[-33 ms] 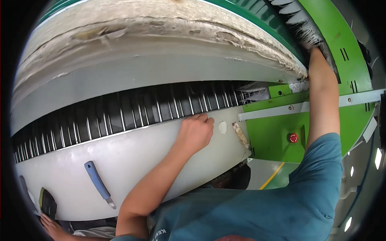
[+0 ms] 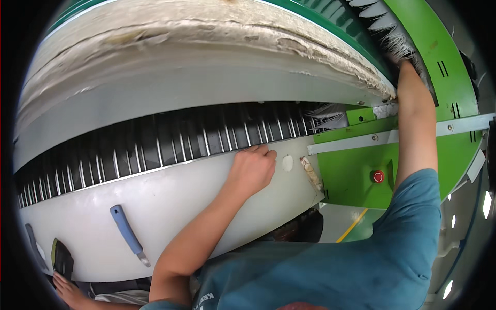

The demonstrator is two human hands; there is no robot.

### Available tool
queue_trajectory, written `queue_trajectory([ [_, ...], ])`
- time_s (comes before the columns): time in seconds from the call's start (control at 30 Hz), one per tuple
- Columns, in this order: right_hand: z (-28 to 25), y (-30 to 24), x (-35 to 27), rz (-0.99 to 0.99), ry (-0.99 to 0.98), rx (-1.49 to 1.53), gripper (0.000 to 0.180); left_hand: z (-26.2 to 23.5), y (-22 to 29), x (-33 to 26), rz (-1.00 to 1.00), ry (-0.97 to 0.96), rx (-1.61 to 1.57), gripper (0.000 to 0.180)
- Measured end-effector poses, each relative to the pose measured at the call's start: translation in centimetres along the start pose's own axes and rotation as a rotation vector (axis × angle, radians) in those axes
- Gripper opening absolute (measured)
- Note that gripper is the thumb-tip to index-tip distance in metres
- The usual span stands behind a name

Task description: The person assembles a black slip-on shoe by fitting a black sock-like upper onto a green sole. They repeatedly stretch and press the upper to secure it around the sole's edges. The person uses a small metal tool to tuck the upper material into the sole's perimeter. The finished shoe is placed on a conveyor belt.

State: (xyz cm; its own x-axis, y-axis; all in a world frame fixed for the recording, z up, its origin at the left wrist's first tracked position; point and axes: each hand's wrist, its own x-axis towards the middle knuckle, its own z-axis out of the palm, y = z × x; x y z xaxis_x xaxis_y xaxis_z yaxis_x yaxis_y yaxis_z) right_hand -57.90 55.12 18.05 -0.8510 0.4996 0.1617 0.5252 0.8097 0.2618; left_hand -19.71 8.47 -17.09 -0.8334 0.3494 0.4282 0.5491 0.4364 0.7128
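Note:
My left hand (image 2: 252,166) rests at the far edge of a white worktop (image 2: 175,201), against its thin metal rim. Its fingers are curled in and their tips are hidden, so whatever they may hold does not show. Far to the right, my right arm stretches along a green machine housing (image 2: 351,175). My right hand (image 2: 396,60) reaches in among white bristles (image 2: 400,46) beside a dark green belt (image 2: 336,31); its fingers are hidden. Beyond my left hand runs a dark slatted conveyor (image 2: 170,142) with shiny metal bars.
A blue-handled knife (image 2: 126,230) lies on the worktop's left. Another person's hand (image 2: 70,292) touches a black and green tool (image 2: 61,258) at lower left. Overhead hangs a grey panel (image 2: 206,82) with a ragged, cream-crusted edge. A red stop button (image 2: 378,176) sits on the housing.
The whole view has shifted very slightly. Both my hands stay where they were, and nothing has been picked up or let go.

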Motion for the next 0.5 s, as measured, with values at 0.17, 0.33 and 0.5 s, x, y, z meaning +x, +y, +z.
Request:
queue_trajectory([
  [0.17, 0.4, -0.2, 0.7, -0.035, -0.010, 0.029, 0.077, 0.3, 0.0, 0.2, 0.026, 0.038, -0.013, 0.011],
  [0.33, -2.8, 3.1, -0.7, -0.155, -0.015, 0.190, 0.076, 1.7, 1.5, 0.4, 0.126, -0.008, -0.038, 0.010],
  [0.5, -9.1, -22.1, -23.4, -0.811, -0.038, 0.521, 0.056, -2.5, -2.0, -0.9, -0.070, 0.177, 0.137, 0.010],
])
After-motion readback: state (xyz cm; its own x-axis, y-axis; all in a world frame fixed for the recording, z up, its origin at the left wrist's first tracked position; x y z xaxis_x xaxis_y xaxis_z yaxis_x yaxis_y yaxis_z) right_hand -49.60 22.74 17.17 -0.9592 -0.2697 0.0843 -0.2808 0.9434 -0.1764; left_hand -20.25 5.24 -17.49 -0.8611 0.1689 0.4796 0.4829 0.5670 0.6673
